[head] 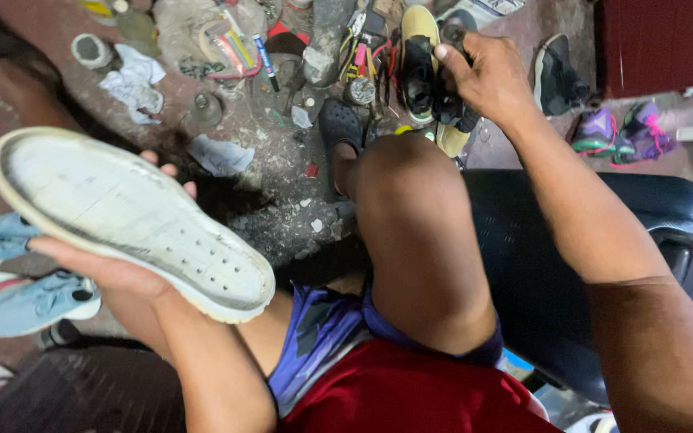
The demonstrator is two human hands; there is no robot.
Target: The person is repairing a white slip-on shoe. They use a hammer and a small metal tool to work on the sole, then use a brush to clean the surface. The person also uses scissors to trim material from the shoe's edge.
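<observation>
A worn white shoe sole point(134, 220) is carried flat on the left hand point(110, 269), tread side up, with the fingers spread beneath it and their tips curling up past its far edge; held this way, the whole worn face is turned toward the eyes. It is kept out to the left of the bare knee point(411, 208), above the floor.

The right hand point(487, 80) is stretched forward over the knee into the clutter on the floor. Its fingers are closed round a small dark object point(451, 104), too shadowed to be identified, just beside a black and yellow shoe point(419, 60) that stands among hand tools point(366, 44).

Few containers are seen. A small round tin point(91, 50) lies at the upper left, and its contents cannot be told. A bundle of coloured tubes or pens point(238, 48) is gathered beside crumpled rags point(138, 80).

2 pale blue shoes point(18, 281) are lying at the left, and purple shoes point(623, 132) are placed at the right beyond a dark plastic seat point(571, 240).
</observation>
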